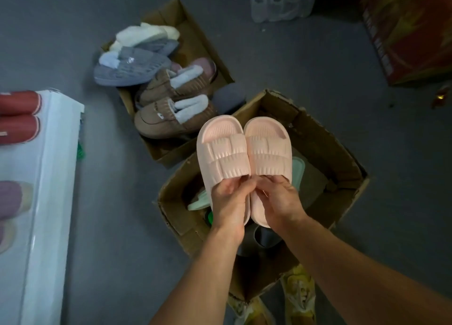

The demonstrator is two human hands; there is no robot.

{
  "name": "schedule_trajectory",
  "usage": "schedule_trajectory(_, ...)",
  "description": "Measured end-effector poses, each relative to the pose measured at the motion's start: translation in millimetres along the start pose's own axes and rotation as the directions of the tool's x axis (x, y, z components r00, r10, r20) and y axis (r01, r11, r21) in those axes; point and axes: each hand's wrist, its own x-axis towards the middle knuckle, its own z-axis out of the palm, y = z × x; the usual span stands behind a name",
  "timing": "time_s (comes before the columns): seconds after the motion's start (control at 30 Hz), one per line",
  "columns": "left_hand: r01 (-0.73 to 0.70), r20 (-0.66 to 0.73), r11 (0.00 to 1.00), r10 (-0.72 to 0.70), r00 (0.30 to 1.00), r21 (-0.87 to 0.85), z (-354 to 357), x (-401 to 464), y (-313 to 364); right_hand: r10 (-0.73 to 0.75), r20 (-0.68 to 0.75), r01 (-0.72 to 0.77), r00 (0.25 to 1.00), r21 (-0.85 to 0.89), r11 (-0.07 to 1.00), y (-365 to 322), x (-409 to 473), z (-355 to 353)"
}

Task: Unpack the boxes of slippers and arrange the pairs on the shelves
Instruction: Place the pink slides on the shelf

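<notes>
While the left hand (228,202) and right hand (281,197) each grip a heel, the pale pink ribbed slippers (242,151) sit side by side above the near box (318,139).

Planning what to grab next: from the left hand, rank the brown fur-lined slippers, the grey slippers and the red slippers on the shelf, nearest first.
1. Brown fur-lined slippers, just up-left of the left hand.
2. Grey slippers, beyond the brown ones.
3. Red slippers, far left on the shelf.
</notes>
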Motion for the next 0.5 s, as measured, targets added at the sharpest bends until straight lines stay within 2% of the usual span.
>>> schedule_trajectory(0.17, -0.040, 0.073, 0.998, 0.037, 0.997, 0.043, 1, -47, 46, -0.090, 0.107, 0.100, 0.990, -0.088, 0.991, -33, -45, 13)
schedule_trajectory(0.3, -0.005, 0.093, 0.996, 0.014, 0.996, -0.092, 4, -83, 79, -0.158, 0.184, 0.192, 0.970, -0.185, 0.964, -68, -91, 31)
schedule_trajectory(0.4, 0.026, 0.091, 0.983, -0.009, 0.996, -0.184, 9, -114, 102, -0.215, 0.236, 0.288, 0.948, -0.342, 0.895, -94, -130, 47)
schedule_trajectory(0.5, 0.030, 0.085, 0.975, -0.012, 0.996, -0.219, 14, -156, 127, -0.296, 0.193, 0.353, 0.936, -0.516, 0.781, -117, -173, 67)
